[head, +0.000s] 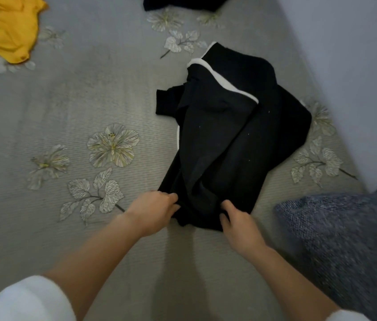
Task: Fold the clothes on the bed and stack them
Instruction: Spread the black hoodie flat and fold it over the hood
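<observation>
Head view: black garment (229, 135) with white trim, rumpled and partly folded, lies on the bed (90, 100) ahead of both hands. Left hand (152, 210) and right hand (238, 224), fingers curled, each grip its near hem. Yellow garment (9, 28) lies far ahead-left, well apart.

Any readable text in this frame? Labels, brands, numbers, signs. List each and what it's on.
None readable.
The black garment shows only white trim, with no print or tag in view.
The yellow garment and the grey knit fabric are plain.
The bedspread carries flower and leaf patterns, no lettering.
</observation>
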Available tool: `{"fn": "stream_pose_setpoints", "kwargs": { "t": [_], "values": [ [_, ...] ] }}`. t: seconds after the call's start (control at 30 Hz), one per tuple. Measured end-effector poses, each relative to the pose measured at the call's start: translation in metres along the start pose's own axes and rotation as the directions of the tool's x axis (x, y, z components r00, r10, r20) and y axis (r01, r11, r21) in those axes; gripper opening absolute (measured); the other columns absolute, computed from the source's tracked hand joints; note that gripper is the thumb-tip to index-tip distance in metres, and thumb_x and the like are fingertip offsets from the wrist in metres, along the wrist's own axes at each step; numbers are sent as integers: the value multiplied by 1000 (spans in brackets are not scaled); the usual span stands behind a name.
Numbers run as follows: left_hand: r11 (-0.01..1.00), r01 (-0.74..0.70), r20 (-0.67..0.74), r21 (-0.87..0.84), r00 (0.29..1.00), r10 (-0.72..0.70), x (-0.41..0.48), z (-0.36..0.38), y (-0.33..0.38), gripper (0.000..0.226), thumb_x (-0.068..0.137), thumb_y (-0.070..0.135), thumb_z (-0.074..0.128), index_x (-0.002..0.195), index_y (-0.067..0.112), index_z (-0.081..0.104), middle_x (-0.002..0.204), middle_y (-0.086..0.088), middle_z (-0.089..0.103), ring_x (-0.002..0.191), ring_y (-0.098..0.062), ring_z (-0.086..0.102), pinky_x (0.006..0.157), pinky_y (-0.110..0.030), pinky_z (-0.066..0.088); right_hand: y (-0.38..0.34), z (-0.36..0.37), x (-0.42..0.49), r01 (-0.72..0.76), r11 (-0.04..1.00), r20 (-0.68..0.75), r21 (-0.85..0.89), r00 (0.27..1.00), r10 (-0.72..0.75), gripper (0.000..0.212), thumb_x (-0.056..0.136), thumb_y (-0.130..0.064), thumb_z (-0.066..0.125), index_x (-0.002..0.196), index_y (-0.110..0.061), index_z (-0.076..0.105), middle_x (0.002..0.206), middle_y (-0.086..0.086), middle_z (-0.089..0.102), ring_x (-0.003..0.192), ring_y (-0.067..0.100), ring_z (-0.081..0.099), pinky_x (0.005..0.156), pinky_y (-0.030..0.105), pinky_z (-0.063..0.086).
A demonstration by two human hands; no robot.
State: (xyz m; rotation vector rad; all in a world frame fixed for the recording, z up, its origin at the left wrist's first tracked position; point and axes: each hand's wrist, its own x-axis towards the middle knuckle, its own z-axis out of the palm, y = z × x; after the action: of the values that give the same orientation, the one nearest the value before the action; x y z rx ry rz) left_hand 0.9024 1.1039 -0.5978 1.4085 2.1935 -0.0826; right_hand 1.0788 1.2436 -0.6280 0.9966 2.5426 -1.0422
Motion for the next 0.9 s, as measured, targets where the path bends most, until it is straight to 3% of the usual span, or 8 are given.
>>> {"fn": "stream_pose_setpoints", "kwargs": {
  "t": [0.1,0.23,0.3,0.43,0.53,0.63,0.77,0.9],
  "values": [
    [990,87,121,-107,990,-74,-33,9,10,30,98,39,38,94,16,57,99,-8,65,92,-28,61,74,-35,46,2,10,-38,5,998,127,59,992,-13,13,97,-16,48,108,-15,53,95,8,68,87,24,64,63,26,39],
    [925,239,315,-295,938,-142,-90,41,20,30,94,43,48,86,18,63,85,1,64,82,-16,61,71,-28,47,4,37,-93,28,1000,304,-7,952,-25,11,96,-14,45,105,-11,52,100,12,66,90,26,63,73,34,49],
    [816,351,361,-459,913,-190,-122,57,24,28,91,42,56,73,21,63,70,9,60,66,-6,58,59,-20,42,4,47,-116,9,999,350,35,937,-21,13,97,-13,45,106,-12,53,99,9,66,89,24,63,74,35,51],
    [421,446,372,-790,894,-249,-184,61,38,24,87,30,66,68,17,68,62,4,66,60,-7,63,54,-14,44,1,47,-150,-80,966,363,244,932,-15,12,98,-13,48,95,-23,54,85,-4,62,79,9,60,67,17,46],
    [256,341,232,-905,897,-375,-217,36,45,23,87,25,67,82,3,71,76,-12,70,70,-17,67,58,-17,48,-19,31,-171,-122,882,279,454,960,-11,20,98,-12,49,82,-22,55,69,-7,60,67,6,56,60,16,42],
    [205,103,-6,-973,881,-472,-251,-23,48,18,81,25,70,80,7,73,72,-11,68,68,-13,63,57,-14,46,-55,-8,-185,-70,766,119,639,993,-8,15,98,-13,50,84,-13,58,61,-9,64,62,3,60,57,13,43],
    [313,-200,-340,-928,796,-500,-301,-116,46,37,74,36,67,91,3,72,88,-19,71,80,-20,66,74,-27,51,-129,-83,-201,127,665,-93,736,992,-87,21,96,-17,55,75,-19,57,62,-4,58,62,6,55,58,19,42],
    [388,-410,-562,-826,663,-494,-354,-199,46,23,75,35,65,87,18,73,81,1,75,79,-12,70,69,-21,55,-210,-151,-227,248,582,-178,774,968,-176,14,96,-25,55,86,-22,65,86,0,73,86,18,70,72,33,54]
  ]
}}
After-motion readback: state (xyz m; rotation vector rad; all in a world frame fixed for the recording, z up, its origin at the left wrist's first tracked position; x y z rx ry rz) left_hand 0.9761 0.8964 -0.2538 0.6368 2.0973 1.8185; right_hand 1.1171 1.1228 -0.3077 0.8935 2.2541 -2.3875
